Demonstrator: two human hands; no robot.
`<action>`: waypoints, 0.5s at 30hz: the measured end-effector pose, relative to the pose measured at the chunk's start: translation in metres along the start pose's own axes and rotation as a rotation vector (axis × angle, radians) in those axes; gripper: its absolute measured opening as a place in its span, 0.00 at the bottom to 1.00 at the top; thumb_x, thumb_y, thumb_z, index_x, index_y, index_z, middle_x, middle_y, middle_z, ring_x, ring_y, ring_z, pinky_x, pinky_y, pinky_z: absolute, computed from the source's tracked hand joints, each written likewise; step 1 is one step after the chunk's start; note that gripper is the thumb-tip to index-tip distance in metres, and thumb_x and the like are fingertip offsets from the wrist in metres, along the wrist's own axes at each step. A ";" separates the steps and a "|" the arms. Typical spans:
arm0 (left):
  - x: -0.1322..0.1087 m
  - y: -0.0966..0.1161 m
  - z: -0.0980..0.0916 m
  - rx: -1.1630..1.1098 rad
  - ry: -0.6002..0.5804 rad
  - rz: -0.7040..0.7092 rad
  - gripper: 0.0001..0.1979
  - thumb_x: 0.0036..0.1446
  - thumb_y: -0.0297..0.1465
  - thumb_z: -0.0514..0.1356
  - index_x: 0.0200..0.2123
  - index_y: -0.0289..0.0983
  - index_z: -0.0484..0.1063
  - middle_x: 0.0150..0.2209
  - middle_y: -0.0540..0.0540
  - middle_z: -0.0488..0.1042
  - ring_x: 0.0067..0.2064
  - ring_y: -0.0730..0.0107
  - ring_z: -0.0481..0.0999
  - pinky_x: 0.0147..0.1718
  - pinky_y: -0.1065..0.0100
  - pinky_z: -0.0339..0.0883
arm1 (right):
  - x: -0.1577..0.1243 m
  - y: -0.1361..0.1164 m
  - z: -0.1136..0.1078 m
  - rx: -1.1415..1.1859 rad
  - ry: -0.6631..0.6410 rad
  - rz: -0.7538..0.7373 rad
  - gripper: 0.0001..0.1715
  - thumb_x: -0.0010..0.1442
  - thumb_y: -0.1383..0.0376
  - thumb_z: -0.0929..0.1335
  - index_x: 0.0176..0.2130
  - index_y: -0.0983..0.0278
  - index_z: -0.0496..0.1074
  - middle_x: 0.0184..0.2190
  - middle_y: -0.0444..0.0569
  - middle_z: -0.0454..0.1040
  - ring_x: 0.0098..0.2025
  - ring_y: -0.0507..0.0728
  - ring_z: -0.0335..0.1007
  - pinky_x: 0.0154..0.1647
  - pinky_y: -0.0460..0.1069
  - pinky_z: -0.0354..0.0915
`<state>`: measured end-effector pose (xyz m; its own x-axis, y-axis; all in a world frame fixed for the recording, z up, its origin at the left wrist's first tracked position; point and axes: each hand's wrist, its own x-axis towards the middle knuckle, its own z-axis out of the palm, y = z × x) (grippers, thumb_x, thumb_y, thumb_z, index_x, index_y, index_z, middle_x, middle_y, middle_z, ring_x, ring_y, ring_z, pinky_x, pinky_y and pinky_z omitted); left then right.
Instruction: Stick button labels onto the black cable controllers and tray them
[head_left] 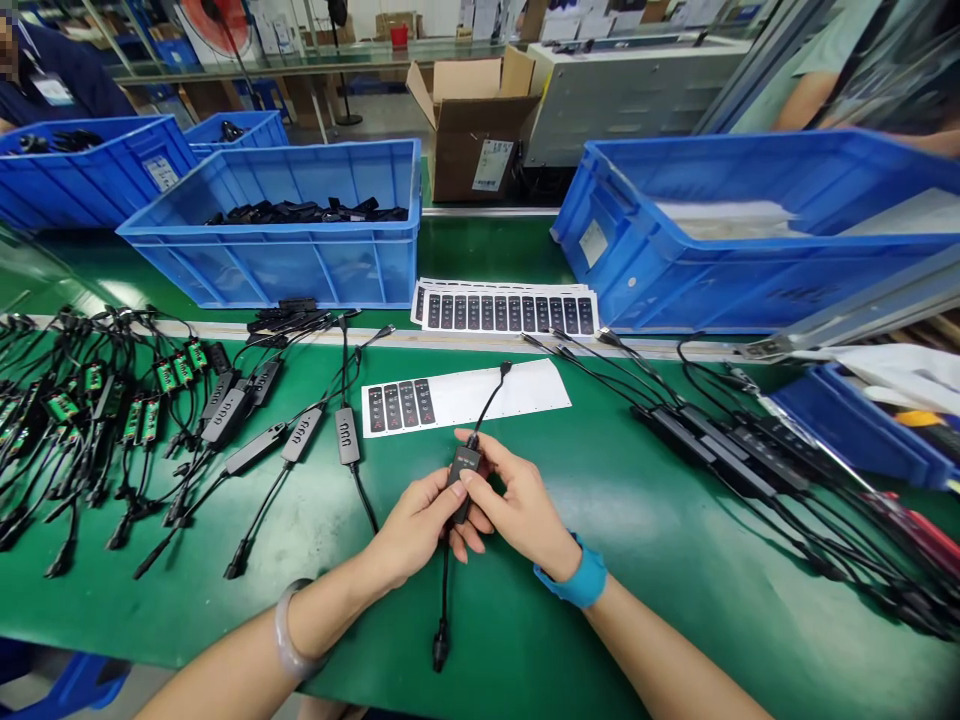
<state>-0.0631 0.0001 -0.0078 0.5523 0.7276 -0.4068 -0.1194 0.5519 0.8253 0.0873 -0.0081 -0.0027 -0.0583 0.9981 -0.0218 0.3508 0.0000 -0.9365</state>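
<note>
A small black cable controller (463,466) is held between my two hands over the green table, one cable end pointing up toward the label sheet, the other hanging toward the front edge. My left hand (426,512) grips its left side with the thumb on top. From the right, my right hand (517,497) holds it too, thumb pressed on its face. Just behind lies a white label sheet (495,396) with several dark labels at its left end. A grey controller (347,436) with a cable rests left of the sheet.
More cabled controllers (225,414) and green circuit boards (148,420) cover the left side. Finished-looking black controllers (720,450) lie at right. Behind stand a blue bin (300,265), another blue bin (750,280), stacked label sheets (510,312) and a carton (472,150). People are partly visible beyond.
</note>
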 end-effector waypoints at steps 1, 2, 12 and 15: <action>0.001 -0.001 -0.001 0.007 -0.002 0.002 0.26 0.52 0.52 0.63 0.37 0.34 0.67 0.27 0.48 0.75 0.23 0.73 0.74 0.18 0.75 0.66 | -0.001 0.000 0.002 -0.018 0.008 -0.001 0.23 0.58 0.63 0.63 0.52 0.66 0.70 0.28 0.45 0.73 0.30 0.54 0.68 0.36 0.49 0.66; 0.002 -0.001 -0.002 0.013 -0.009 -0.004 0.26 0.52 0.52 0.64 0.37 0.34 0.67 0.26 0.48 0.74 0.23 0.73 0.75 0.19 0.75 0.66 | -0.001 0.000 0.004 -0.024 0.015 0.004 0.21 0.58 0.63 0.63 0.50 0.66 0.71 0.27 0.45 0.73 0.29 0.53 0.68 0.35 0.49 0.66; 0.000 0.022 -0.032 1.104 0.161 0.422 0.13 0.63 0.39 0.57 0.46 0.39 0.73 0.43 0.41 0.77 0.44 0.57 0.77 0.45 0.57 0.72 | 0.009 0.017 -0.071 -0.381 0.145 -0.013 0.15 0.57 0.65 0.65 0.45 0.61 0.71 0.25 0.45 0.71 0.25 0.55 0.64 0.28 0.50 0.60; 0.005 0.021 -0.043 1.511 0.392 0.552 0.18 0.61 0.34 0.59 0.53 0.36 0.70 0.55 0.33 0.71 0.58 0.44 0.69 0.56 0.43 0.63 | 0.005 0.034 -0.116 -0.675 0.419 -0.057 0.08 0.48 0.71 0.68 0.31 0.59 0.70 0.18 0.44 0.60 0.21 0.55 0.56 0.24 0.51 0.52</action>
<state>-0.0985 0.0329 -0.0092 0.4622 0.8701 0.1714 0.7697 -0.4895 0.4098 0.2080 0.0037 0.0058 0.2159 0.9359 0.2785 0.8562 -0.0444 -0.5147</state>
